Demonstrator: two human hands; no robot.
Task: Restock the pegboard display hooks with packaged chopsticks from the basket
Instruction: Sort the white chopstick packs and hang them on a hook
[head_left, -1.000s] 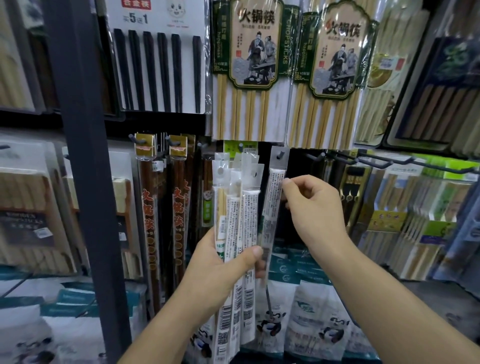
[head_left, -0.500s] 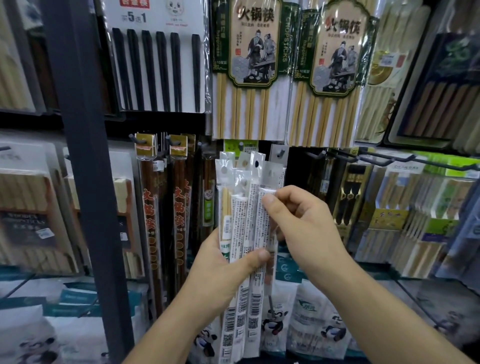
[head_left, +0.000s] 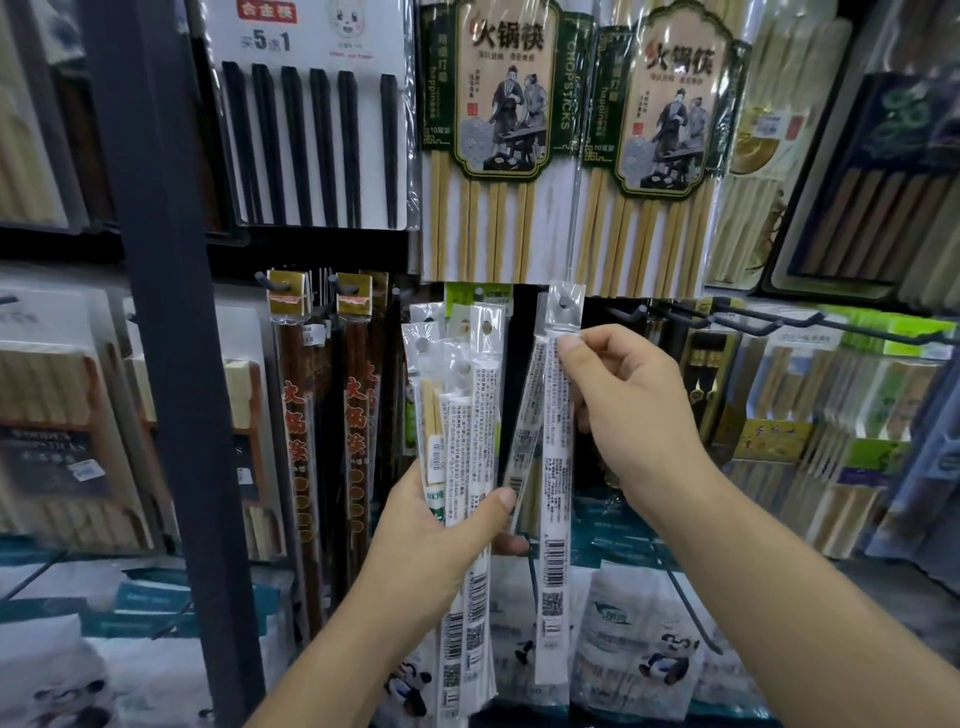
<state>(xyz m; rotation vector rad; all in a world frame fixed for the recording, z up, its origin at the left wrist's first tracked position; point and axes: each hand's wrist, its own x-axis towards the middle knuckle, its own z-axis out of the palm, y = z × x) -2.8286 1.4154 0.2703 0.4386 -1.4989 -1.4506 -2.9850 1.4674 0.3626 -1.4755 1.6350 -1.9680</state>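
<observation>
Two grips (head_left: 441, 535); two green-label packs (head_left: 501, 104); six black chopsticks (head_left: 322, 145); one dark post (head_left: 171, 364)

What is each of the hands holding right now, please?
Left hand: closed round a bundle of chopstick packets.
Right hand: pinching a single chopstick packet near its top.
</observation>
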